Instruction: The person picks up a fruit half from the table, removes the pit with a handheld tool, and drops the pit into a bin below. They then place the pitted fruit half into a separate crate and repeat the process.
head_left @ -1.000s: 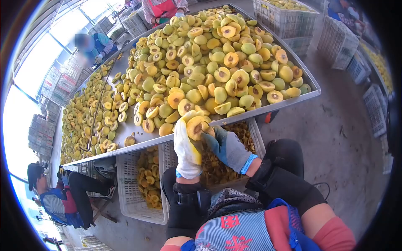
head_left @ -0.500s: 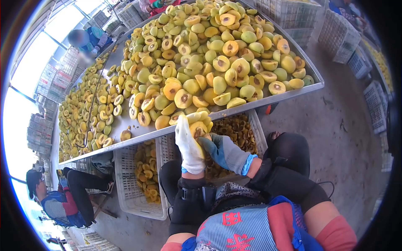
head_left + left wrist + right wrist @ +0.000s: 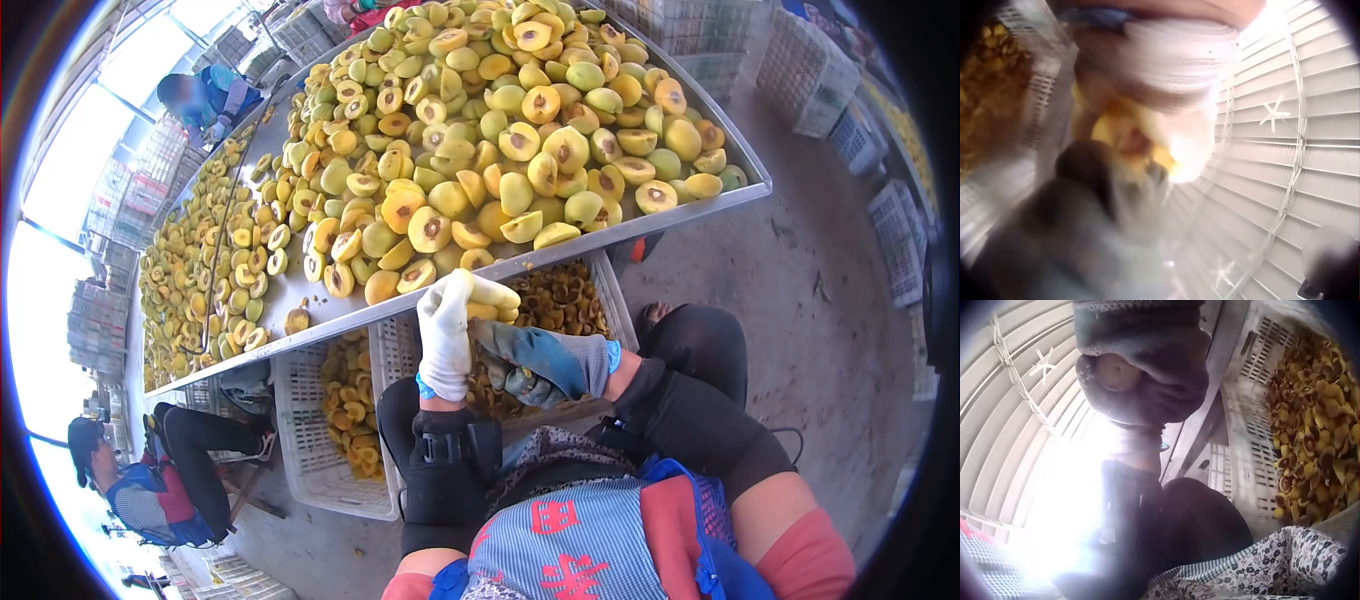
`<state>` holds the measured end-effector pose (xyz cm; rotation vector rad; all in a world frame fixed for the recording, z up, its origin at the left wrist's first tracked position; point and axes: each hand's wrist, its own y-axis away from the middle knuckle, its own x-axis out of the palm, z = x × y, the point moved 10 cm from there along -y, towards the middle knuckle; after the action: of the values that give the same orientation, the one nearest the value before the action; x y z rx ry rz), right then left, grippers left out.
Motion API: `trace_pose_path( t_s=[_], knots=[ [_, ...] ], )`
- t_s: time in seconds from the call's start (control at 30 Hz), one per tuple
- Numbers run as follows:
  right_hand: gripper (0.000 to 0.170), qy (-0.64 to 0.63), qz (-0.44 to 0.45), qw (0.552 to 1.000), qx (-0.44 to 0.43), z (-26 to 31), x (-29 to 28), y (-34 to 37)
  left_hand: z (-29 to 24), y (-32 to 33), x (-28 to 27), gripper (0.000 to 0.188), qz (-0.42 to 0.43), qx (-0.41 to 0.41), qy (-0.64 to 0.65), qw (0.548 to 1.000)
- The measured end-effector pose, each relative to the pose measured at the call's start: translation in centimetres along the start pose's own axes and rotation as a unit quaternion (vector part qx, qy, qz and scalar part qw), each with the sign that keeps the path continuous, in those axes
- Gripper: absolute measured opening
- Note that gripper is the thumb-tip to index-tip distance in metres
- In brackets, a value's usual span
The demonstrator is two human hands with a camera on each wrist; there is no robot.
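My left hand [image 3: 447, 335], in a white glove with yellow fingers, grips a yellow peach half [image 3: 1109, 130] just beyond the tray's near edge. Its brown centre shows, blurred, in the left wrist view. Close beside it, the right hand [image 3: 550, 362] wears a stained grey-blue glove. Those fingers curl around a rounded tan thing [image 3: 1117, 372], mostly hidden in the fist; I cannot tell its kind. Before both hands, halved greenish-yellow peaches [image 3: 480, 150] heap up on the metal tray table [image 3: 620, 232].
Under the tray's edge stand a crate of brownish-yellow fruit pieces [image 3: 565, 300] and a white crate [image 3: 300, 450] holding more pieces. A seated person [image 3: 150, 490] is at the left; another person [image 3: 215, 100] works across the table. Stacked crates [image 3: 805, 75] stand at the right.
The peach half's cut face, visible earlier in the head view, is now mostly hidden. My right hand has turned and drawn slightly right and down, its fingers more curled.
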<state>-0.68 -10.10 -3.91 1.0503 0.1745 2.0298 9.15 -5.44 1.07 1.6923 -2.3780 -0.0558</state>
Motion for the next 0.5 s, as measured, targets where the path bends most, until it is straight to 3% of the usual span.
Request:
trace_pose_path(
  t_s=[0.13, 0.2, 0.23, 0.27, 0.3, 0.37, 0.5],
  knots=[
    [0.059, 0.053, -0.063, 0.997, 0.005, -0.2, -0.7, 0.5, -0.1, -0.3, 1.0, 0.045, 0.040, 0.041, -0.148, 0.987],
    [0.060, 0.094, -0.090, 0.991, -0.009, -0.3, -1.4, 0.2, 0.3, 0.0, 0.9, 0.045, 0.037, 0.013, -0.051, 0.998],
    [0.061, 0.057, -0.055, 0.997, 0.001, -0.5, -0.7, 0.3, 0.5, 0.2, 0.9, 0.046, 0.036, -0.001, -0.004, 0.999],
    [0.061, 0.022, -0.020, 0.999, 0.012, -0.5, -0.1, 0.6, 0.3, 0.2, 0.8, 0.048, 0.028, 0.037, 0.133, 0.990],
    [0.062, -0.012, 0.015, 1.000, 0.022, -0.5, 0.6, 0.8, 0.8, 0.1, 0.7, 0.048, 0.017, 0.026, 0.166, 0.986],
    [0.063, 0.047, -0.009, 0.999, -0.012, 0.1, 0.3, 0.9, 0.9, 0.3, 0.6, 0.048, -0.004, 0.001, 0.233, 0.973],
    [0.062, 0.191, -0.115, 0.971, -0.091, 0.9, -1.5, 0.8, 0.0, 0.6, 0.4, 0.046, -0.008, 0.017, 0.011, 1.000]
  ],
)
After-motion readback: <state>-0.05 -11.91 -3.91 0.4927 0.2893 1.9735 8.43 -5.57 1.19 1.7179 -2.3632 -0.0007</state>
